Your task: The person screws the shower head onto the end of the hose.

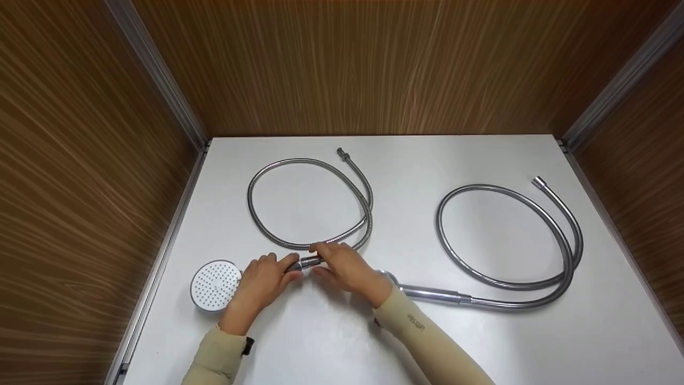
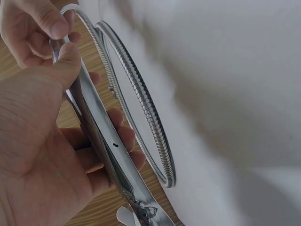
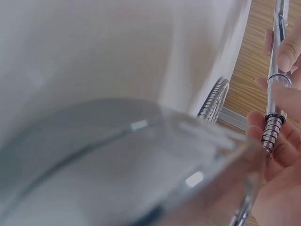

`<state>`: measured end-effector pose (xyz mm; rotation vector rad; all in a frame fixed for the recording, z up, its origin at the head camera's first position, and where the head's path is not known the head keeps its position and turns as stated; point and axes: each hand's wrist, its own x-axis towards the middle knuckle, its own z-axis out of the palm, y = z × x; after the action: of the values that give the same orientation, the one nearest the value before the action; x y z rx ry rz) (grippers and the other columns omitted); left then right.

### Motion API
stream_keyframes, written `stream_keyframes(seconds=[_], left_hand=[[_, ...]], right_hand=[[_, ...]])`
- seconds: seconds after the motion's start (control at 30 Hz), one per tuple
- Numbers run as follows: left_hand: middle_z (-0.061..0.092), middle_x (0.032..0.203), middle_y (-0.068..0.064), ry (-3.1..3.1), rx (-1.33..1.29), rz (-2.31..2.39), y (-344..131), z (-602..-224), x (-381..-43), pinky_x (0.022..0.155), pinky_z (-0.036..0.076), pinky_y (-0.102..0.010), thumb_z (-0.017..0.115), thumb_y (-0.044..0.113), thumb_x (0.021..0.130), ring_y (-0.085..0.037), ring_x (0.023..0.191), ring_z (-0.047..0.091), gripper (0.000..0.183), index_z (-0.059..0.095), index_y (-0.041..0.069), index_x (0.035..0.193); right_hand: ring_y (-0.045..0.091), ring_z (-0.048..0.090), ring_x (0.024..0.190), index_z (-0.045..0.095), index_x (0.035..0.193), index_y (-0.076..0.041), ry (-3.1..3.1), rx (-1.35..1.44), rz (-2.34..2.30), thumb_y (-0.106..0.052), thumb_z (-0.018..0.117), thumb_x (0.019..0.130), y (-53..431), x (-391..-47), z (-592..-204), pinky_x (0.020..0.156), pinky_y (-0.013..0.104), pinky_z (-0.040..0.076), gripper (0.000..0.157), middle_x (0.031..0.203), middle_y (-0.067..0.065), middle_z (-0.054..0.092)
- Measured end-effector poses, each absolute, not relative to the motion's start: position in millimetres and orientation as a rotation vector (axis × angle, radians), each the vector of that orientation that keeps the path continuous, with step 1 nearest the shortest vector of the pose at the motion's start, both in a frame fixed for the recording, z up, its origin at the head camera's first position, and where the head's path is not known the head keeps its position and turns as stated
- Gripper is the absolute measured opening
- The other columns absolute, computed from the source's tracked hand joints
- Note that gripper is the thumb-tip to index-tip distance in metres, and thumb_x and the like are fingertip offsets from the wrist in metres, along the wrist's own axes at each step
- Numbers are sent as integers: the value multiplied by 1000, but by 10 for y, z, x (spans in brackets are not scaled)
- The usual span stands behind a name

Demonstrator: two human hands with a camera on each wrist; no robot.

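At the left of the head view, a chrome hand shower (image 1: 215, 286) has its round white spray face turned up. My left hand (image 1: 262, 283) wraps its fingers under the shower's handle (image 2: 110, 136), thumb along the top. Just right of it, my right hand (image 1: 347, 270) pinches the metal connector (image 1: 310, 261) where the handle meets a ribbed metal hose (image 1: 299, 160). In the right wrist view, the connector and hose end (image 3: 271, 134) are in line with the handle. Whether the thread is fully engaged cannot be seen.
A second chrome hand shower (image 1: 435, 294), joined to its own coiled hose (image 1: 481, 187), lies at the right; my right forearm covers part of its head. The first hose's loose end (image 1: 342, 154) points to the back. Wood-patterned walls (image 1: 342, 69) enclose the white table (image 1: 406, 176).
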<state>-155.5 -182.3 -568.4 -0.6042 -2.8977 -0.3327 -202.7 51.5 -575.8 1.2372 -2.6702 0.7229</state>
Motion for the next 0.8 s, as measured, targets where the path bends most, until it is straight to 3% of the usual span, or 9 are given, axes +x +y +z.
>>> stream_keyframes(seconds=[0.37, 0.8], left_hand=[[54, 71, -16, -2867, -627, -340, -1831, -5691, -1557, 57, 47, -51, 70, 41, 96, -37, 61, 56, 34, 64, 19, 122], [54, 70, -15, -2867, -610, -302, -1836, -5717, -1566, 57, 49, -51, 71, 43, 94, -37, 61, 58, 36, 64, 20, 120]], right_hand=[[27, 72, 94, 58, 123, -9, -2664, 1246, 742, -15, 77, 96, 495, -2043, -5752, 87, 42, 58, 33, 103, 7, 75], [25, 71, 94, 61, 120, -9, -2724, 1247, 725, -21, 69, 102, 486, -2056, -5744, 86, 40, 57, 23, 104, 5, 75]])
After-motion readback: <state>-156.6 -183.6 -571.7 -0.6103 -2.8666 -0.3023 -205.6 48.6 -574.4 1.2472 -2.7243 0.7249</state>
